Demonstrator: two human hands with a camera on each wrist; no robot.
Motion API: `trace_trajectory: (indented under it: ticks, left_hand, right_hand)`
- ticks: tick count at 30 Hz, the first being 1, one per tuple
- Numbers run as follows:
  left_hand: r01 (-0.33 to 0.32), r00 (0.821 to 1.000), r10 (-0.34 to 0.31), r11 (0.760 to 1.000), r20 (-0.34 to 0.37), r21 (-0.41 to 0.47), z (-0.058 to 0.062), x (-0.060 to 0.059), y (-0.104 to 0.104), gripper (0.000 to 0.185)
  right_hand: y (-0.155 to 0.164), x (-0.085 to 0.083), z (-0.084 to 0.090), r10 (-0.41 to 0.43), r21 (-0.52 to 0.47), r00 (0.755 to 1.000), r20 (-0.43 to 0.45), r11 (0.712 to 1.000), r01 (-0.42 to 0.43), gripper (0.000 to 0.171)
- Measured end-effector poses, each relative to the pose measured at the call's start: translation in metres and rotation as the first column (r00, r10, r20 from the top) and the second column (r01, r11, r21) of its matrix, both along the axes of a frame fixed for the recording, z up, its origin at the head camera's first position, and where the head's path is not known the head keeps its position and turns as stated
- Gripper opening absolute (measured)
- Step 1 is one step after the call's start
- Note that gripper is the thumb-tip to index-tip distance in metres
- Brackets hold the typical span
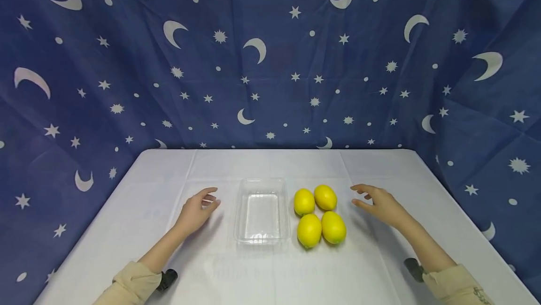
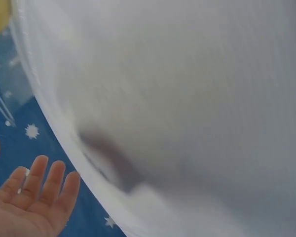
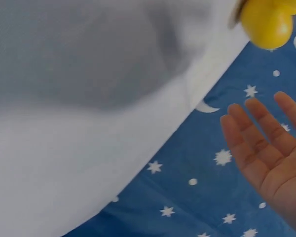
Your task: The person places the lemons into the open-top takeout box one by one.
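A: Where do the lemons lie relative to the fingers?

B: Four glossy, yellow, oval lemons (image 1: 334,227) form two rows of two on the white, cloth-covered table (image 1: 262,277), right of its middle. The bare right hand (image 1: 378,204), toward the table's right edge, points its fingertips at them, near but apart.

A: And the state of each hand?

B: Right: fingers released, loosely extended, raised over the cloth, with a shadow beneath. Left hand (image 1: 197,209): likewise released, toward the table's left edge, its fingertips pointing to the container and apart from it.

A: Describe that container.

B: A clear, rectangular, shallow plastic tray (image 1: 262,237), open at the top, midway between the table's left and right edges. Its floor shows the white cloth through it; all four lemons sit outside, just beside its right wall.

A: Any writing?

B: A small dark mark on the beige right sleeve (image 1: 454,284), too small to read. The dark-blue backdrop (image 1: 279,61) beyond the table's far edge bears white moons and stars.
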State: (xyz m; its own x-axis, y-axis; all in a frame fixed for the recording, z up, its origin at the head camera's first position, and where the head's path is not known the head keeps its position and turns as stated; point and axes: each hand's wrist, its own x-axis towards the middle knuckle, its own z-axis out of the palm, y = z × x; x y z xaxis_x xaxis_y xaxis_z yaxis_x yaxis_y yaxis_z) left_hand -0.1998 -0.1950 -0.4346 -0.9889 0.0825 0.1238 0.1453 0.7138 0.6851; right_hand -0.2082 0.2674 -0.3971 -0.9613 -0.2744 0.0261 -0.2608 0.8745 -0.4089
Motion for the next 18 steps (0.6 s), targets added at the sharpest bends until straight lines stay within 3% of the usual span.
trace_trajectory:
  ticks: [5,10,15,18]
  left_hand:
    - [0.003,0.996,-0.015,0.992,0.093,0.125,0.007,0.010,0.011,0.038]
    - [0.003,0.981,-0.050,0.969,0.186,0.246,0.013,0.019,0.021,0.040]
    - [-0.056,0.942,-0.079,0.922,0.327,0.384,0.014,0.027,0.029,0.046]
    - [-0.108,0.915,-0.100,0.873,0.391,0.476,0.012,0.031,0.032,0.048]
  right_hand:
    - [-0.010,0.009,0.007,-0.005,0.009,1.000,-0.021,1.000,0.005,0.044]
    - [-0.018,0.017,0.010,-0.002,-0.013,0.999,-0.040,1.000,0.002,0.042]
    - [-0.026,0.026,0.007,0.017,-0.044,1.000,-0.025,0.999,-0.018,0.039]
    - [-0.030,0.029,0.003,0.011,-0.069,1.000,0.006,0.998,-0.011,0.036]
